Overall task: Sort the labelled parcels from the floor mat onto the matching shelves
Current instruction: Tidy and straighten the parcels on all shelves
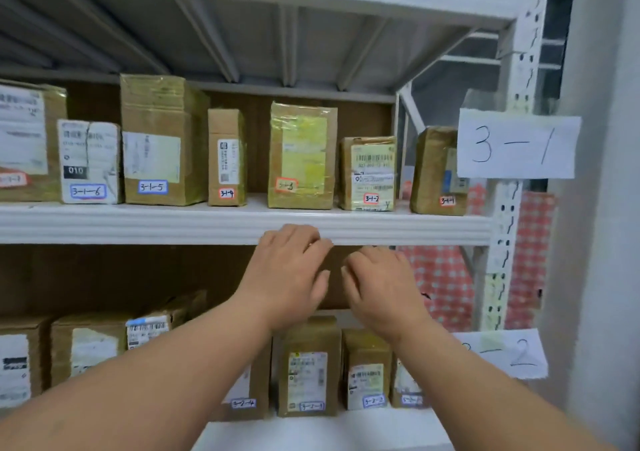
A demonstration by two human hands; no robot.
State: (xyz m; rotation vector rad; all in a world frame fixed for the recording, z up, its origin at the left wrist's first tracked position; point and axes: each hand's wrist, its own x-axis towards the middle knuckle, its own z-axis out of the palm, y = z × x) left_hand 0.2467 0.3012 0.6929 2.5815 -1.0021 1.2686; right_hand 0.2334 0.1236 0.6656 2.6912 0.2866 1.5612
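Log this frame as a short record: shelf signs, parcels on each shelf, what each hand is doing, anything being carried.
upper shelf sign: "3-1" paper sign on the right post
upper shelf parcels: row tagged 3-1-6, 3-1-5, 3-1-4, down to 3-1-1 at the right end
lower shelf sign: partly hidden sign, only "2" readable
lower shelf parcels: tags begin 3-2, e.g. 3-2-4 tag
left hand: raised before the upper shelf edge, fingers loosely bent, holding nothing
right hand: beside it, holding nothing
carried parcel: none visible
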